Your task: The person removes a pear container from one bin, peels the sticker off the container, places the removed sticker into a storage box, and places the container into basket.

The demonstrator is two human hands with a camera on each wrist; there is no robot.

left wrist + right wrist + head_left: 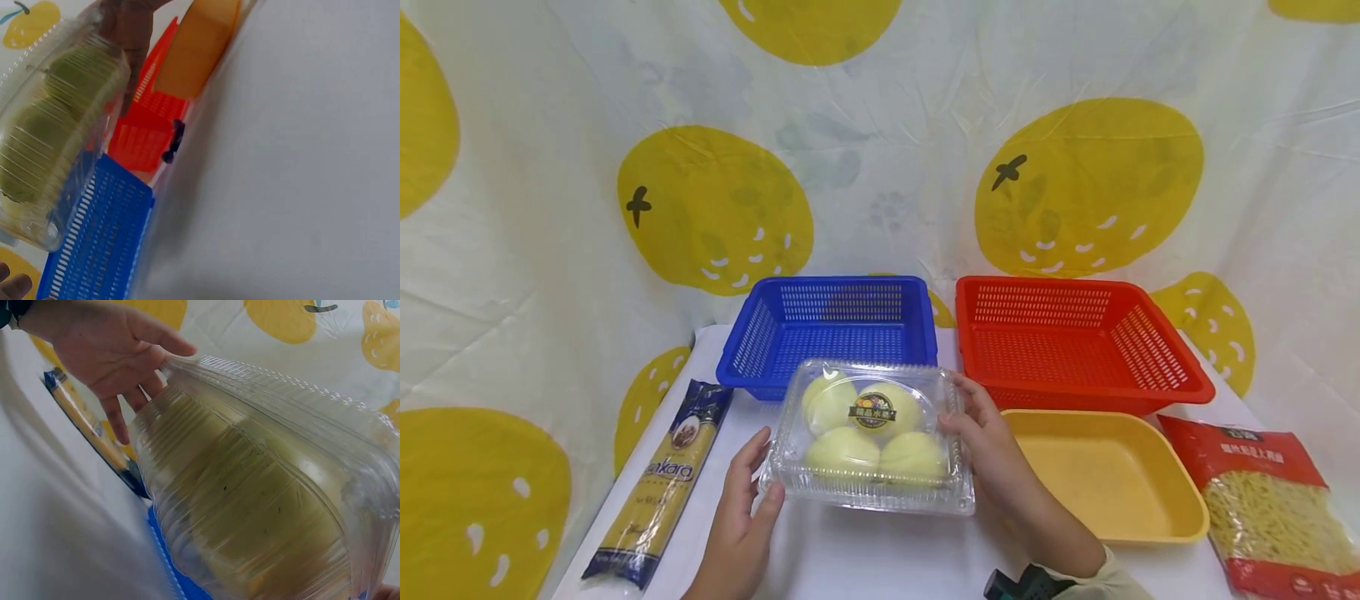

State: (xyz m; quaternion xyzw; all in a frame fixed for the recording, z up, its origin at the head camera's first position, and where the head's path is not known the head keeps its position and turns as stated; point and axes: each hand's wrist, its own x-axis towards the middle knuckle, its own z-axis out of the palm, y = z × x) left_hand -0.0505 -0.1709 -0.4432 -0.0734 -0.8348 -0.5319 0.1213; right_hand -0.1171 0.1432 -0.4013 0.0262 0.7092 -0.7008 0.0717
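Note:
A clear plastic clamshell box (865, 497) holds several round, pale yellow-green fruits (841, 450), with a dark label on its lid. Raised off the table, it is slightly tilted in front of the baskets. My right hand (992, 442) grips its right side, thumb on the lid edge and fingers at the far side. At the opposite end is my left hand (741, 512), its thumb right at the near left corner. The right wrist view shows that left hand (119, 350) with its palm facing the box and its fingers spread and fairly straight.
Behind the box stand a blue basket (730, 375) and a red basket (1075, 396). A yellow tray (1097, 475) sits right of my right hand. A spaghetti packet (658, 487) lies at left; a red pasta bag (1273, 508) lies at far right. A fruit-print curtain (895, 167) hangs behind.

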